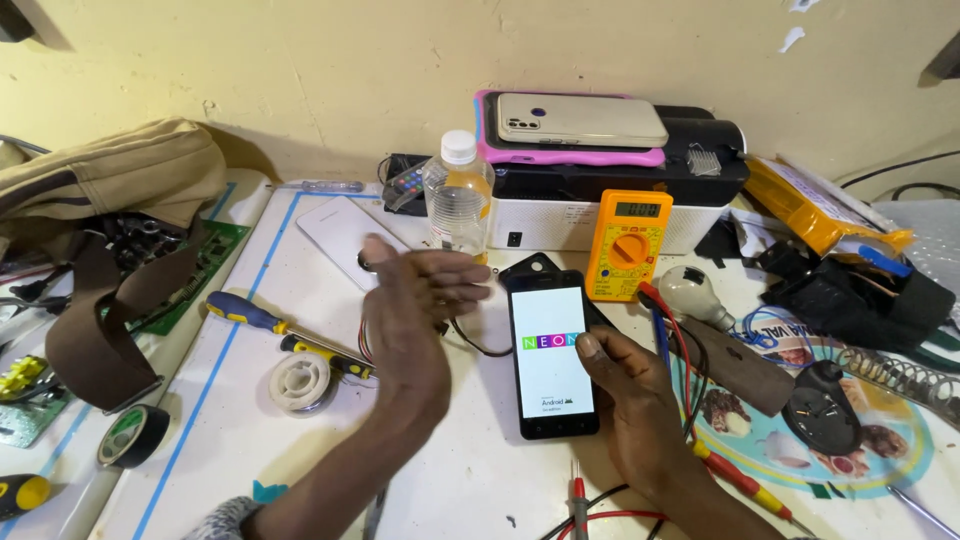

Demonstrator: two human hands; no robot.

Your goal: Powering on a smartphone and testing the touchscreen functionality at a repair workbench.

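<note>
A black smartphone (550,355) lies on the white table with its screen lit white and showing a coloured start-up logo. My right hand (632,398) rests on the phone's right edge, thumb pressed against its side. Raised just left of the phone, my left hand (410,320) is open with fingers stretched toward it, holding nothing. A yellow multimeter (628,243) stands right behind the phone, and its red and black leads (672,330) run down past my right hand.
A clear plastic bottle (458,196) stands behind my left hand. Two phones are stacked on a black-and-white box (600,195). Screwdrivers (250,316), a solder reel (299,381) and a tape roll (130,436) lie left. A bulb (690,293) and a coil spring (900,372) lie right.
</note>
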